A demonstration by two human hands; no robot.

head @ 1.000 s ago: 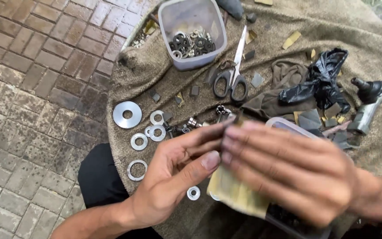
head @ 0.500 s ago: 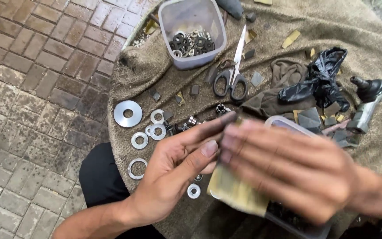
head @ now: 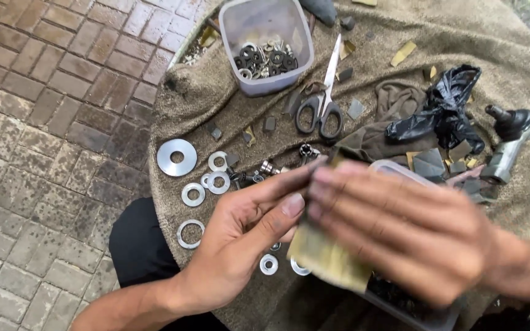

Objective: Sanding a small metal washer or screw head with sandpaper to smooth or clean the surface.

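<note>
Between the two hands, low in the middle of the view, a flat yellowish-tan sheet (head: 326, 257) with a matte, paper-like surface is held. It hangs over the rim of a clear plastic tub (head: 400, 175). The right hand (head: 412, 233) lies on top of the sheet with its fingers (head: 338, 190) stretched out and close together, pressing on it; this hand is blurred. The left hand (head: 240, 239) is half open, its fingers (head: 277, 184) long and straight, the thumb (head: 280, 211) touching the sheet's edge. Whether something small is pinched there I cannot tell.

Under the hands lies a rough brown cloth (head: 510, 73), like a towel. On it, left of the hands, are flat shiny metal washers (head: 176, 157), round, in several sizes. Farther away are scissors (head: 321, 110) with dark handles, a second clear tub (head: 268, 43) with small metal rings, a crumpled black plastic bag (head: 443, 110) and a metal ball joint (head: 509, 144). Beside the cloth is brick paving (head: 50, 122).
</note>
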